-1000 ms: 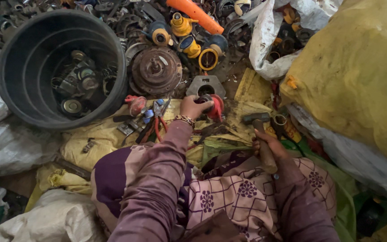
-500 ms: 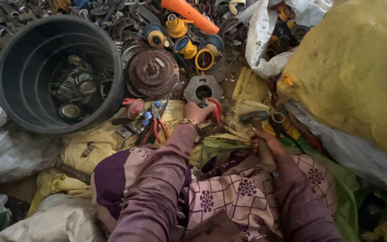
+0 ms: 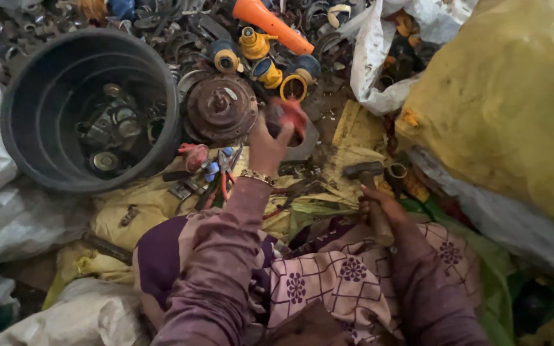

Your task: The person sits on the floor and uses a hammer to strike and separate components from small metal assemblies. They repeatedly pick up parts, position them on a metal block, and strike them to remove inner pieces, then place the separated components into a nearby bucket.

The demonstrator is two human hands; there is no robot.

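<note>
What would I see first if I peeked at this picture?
Probably the big dark bucket at upper left, with metal bits lying in its bottom. On the right bulges a huge yellow sack. In the middle, the left hand lifts a small red and dark piece beside a rusty round disc, while the right hand holds a hammer.

Soft, even daylight falls from above, with no hard shadows. The yellow sack (image 3: pixel 514 102) at the right looks pale and washed out. The inside of the black bucket (image 3: pixel 46 154) is dim. The left hand (image 3: pixel 270 144) is smeared with motion blur.
</note>
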